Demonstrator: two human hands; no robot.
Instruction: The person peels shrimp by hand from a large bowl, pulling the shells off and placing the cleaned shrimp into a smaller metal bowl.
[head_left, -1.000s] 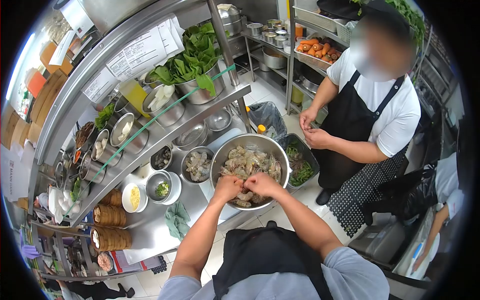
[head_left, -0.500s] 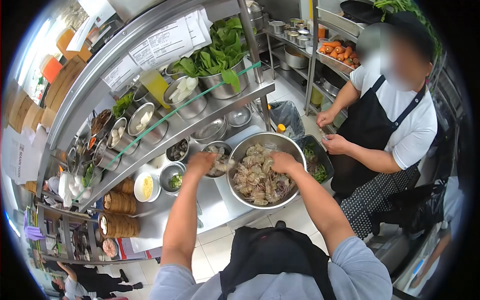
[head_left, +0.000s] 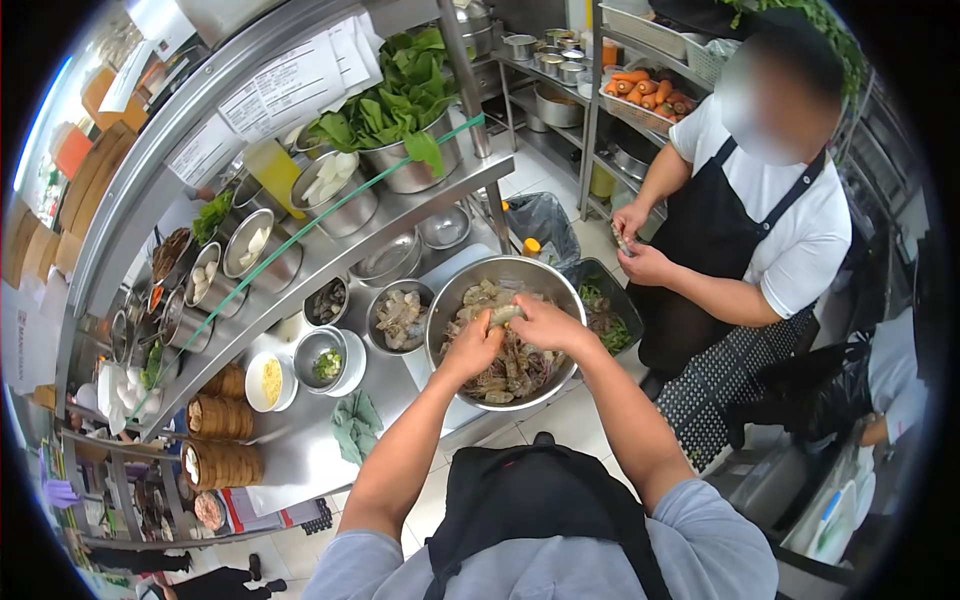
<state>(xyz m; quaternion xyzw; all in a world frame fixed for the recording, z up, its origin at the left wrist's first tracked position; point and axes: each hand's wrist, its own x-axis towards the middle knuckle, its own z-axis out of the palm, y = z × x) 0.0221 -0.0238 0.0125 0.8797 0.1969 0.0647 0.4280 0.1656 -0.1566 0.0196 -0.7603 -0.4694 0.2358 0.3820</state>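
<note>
My left hand (head_left: 474,346) and my right hand (head_left: 548,326) meet over a large steel bowl (head_left: 434,338). Between their fingertips is a greyish shrimp (head_left: 505,315), and both hands grip it. Below them, a heap of raw, unpeeled shrimp (head_left: 525,368) partly fills the bowl; my hands hide some of it. Just left of the large bowl stands a smaller steel bowl (head_left: 374,338) with paler shrimp pieces (head_left: 402,318) in it.
A co-worker (head_left: 735,230) in a black apron stands at right, a small item between both hands. Along the steel counter (head_left: 310,430) are a green cloth (head_left: 355,425), chopped green onion (head_left: 327,364) and bamboo steamers (head_left: 225,465). A shelf (head_left: 400,205) with pots of vegetables overhangs it.
My left hand has come right, from the smaller bowl to the large one. My right hand has risen from the heap, and both now hold a shrimp. The view has shifted slightly.
</note>
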